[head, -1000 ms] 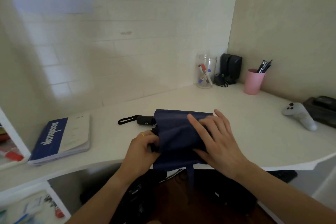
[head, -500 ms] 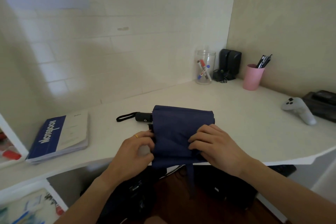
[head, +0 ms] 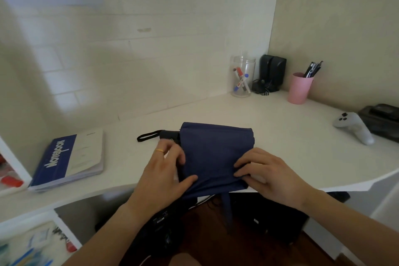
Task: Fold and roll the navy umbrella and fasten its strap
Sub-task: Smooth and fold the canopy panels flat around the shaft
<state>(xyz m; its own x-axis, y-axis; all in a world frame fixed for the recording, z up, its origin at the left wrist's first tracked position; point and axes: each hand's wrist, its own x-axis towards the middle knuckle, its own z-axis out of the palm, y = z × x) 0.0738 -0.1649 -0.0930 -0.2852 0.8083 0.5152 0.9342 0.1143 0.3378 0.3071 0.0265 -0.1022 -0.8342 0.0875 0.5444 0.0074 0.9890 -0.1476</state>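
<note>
Umbrella [head: 216, 153] on desk [head: 291, 136]; pens [head: 313, 69] in pink cup [head: 299, 90]

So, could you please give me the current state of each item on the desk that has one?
navy umbrella: collapsed, canopy flat, not rolled
strap: unfastened, hanging off the desk edge
left hand: pinching canopy
right hand: pinching canopy
notebook: closed
clear jar: lidless, holding markers

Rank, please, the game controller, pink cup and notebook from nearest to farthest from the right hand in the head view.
From the right hand:
1. Game controller, right, near the desk's edge.
2. Pink cup, behind it, by the wall.
3. Notebook, far left, beyond the left hand.
</note>
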